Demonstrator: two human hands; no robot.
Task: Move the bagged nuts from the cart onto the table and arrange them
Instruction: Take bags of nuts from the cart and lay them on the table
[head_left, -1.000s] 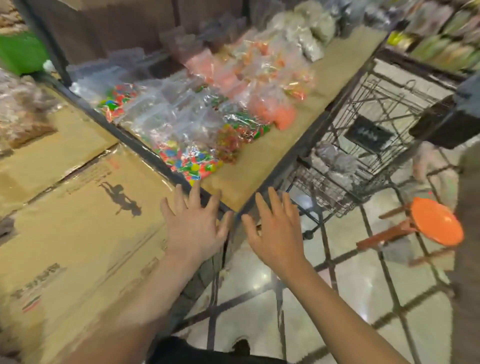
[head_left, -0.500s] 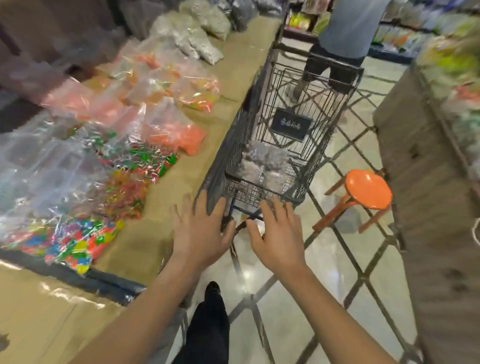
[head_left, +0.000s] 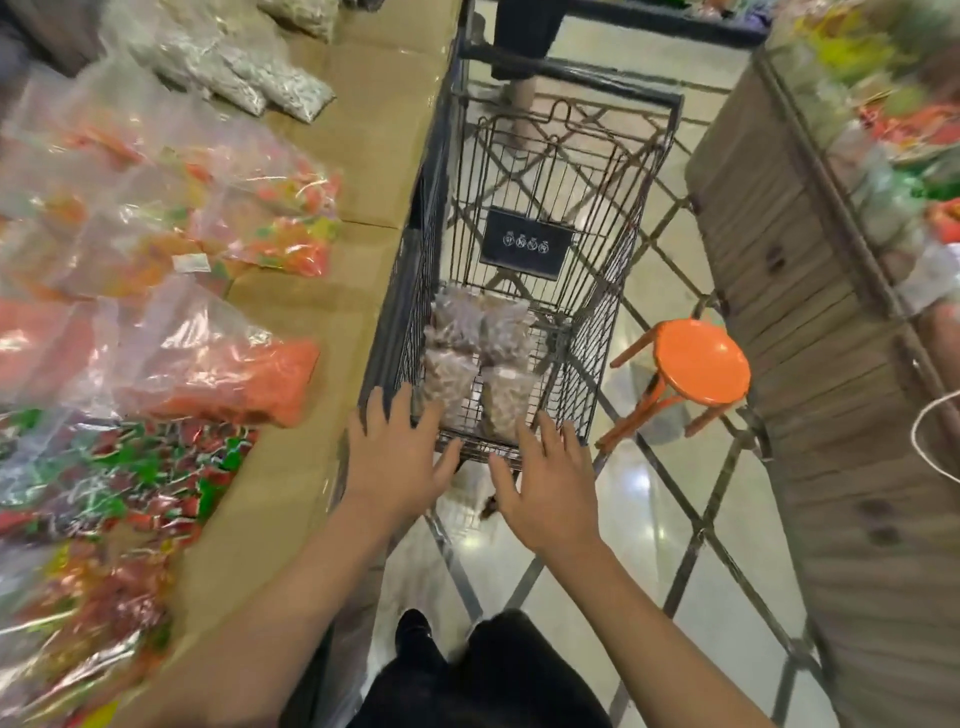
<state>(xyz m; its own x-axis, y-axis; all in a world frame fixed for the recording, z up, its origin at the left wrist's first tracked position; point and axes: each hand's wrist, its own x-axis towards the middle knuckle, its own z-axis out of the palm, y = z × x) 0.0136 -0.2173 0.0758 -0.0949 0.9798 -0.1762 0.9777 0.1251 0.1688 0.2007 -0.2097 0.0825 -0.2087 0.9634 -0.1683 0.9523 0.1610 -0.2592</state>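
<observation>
Broadly, the cardboard-covered surface (head_left: 363, 156) runs down the left side, crowded along its far edge with clear bags of coloured sweets (head_left: 208, 364) and, further up, a few bags of pale grey pieces (head_left: 270, 83); a bare strip of cardboard lies along the edge next to the cart. The wire cart (head_left: 524, 260) stands just beside that edge, its near end towards the person. On the right is a wooden display (head_left: 810, 312), and an orange stool (head_left: 701, 364) sits on the tiled floor between it and the cart.

Down in the cart's basket lie the bagged nuts (head_left: 478, 364), about four clear packs of brownish pieces, set in two rows on the wire bottom near the near end. None is on the surface yet, so the job looks to be at its very start: the reach for the first bags.

Both hands are out in front, empty, fingers spread and straight. The left hand (head_left: 400, 457) is at the cart's near left corner, and the right hand (head_left: 545, 483) is over the near rim. Whether either touches the wire I cannot tell.

Next, probably, the hands must go over the rim and down into the basket, close on a bag each, then lift clear of the wire and swing left to the bare cardboard strip.
</observation>
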